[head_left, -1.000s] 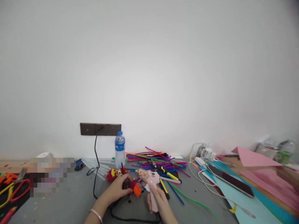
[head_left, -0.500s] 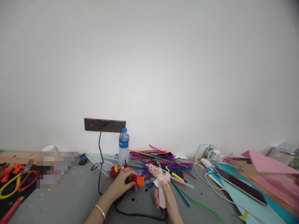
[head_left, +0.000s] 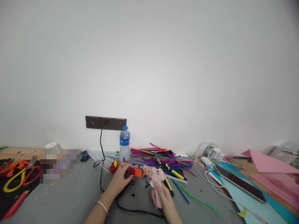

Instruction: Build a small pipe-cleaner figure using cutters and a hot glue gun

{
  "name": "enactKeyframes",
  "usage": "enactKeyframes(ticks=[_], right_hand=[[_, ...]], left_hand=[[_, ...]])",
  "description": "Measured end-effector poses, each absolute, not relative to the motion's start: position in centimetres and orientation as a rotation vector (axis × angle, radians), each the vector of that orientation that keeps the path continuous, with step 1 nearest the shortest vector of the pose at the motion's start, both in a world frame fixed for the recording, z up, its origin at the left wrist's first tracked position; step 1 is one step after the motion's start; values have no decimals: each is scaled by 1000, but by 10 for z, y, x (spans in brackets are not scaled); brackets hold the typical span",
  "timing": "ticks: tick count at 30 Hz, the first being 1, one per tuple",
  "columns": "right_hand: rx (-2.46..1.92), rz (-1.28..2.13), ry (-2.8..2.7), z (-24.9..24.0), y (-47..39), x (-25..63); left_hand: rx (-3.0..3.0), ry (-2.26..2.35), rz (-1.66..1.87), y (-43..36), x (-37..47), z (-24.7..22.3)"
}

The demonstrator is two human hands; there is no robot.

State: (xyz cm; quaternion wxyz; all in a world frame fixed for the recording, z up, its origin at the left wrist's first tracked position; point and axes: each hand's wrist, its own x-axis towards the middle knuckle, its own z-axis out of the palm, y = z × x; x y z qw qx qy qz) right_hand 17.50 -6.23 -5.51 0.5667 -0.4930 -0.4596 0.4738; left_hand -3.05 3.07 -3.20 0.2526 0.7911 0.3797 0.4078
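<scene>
My right hand (head_left: 163,196) is wrapped round the handle of a pale pink hot glue gun (head_left: 158,177), a small red light glowing on its body. The gun's crusted nozzle end points left. Pinched in my left hand (head_left: 122,179) is a small red and orange fuzzy craft piece (head_left: 137,173); its orange end sticks out toward the nozzle, with a small gap between them. My fingers hide the rest of it. Just behind my left hand lies a red and yellow fuzzy item (head_left: 114,166). A black cord (head_left: 137,211) runs below both hands.
A water bottle (head_left: 124,144) stands by the wall. Several pipe cleaners (head_left: 187,163) and yellow-black pliers (head_left: 171,171) lie behind the gun. Clear glue sticks (head_left: 97,158) are at left, scissors (head_left: 23,179) farther left. A phone (head_left: 240,183) and white cables rest on paper at right.
The glue gun has moved left, bringing its nozzle nearer the orange end of the craft piece. My left hand has shifted slightly. The view has tilted a little.
</scene>
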Motion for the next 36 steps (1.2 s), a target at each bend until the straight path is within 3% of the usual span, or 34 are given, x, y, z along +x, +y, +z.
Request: enactKeyframes(ticks=[36], right_hand=[[-1169, 1130, -1204, -48, -70, 169]], left_hand=[[2187, 994, 1213, 26, -32, -25]])
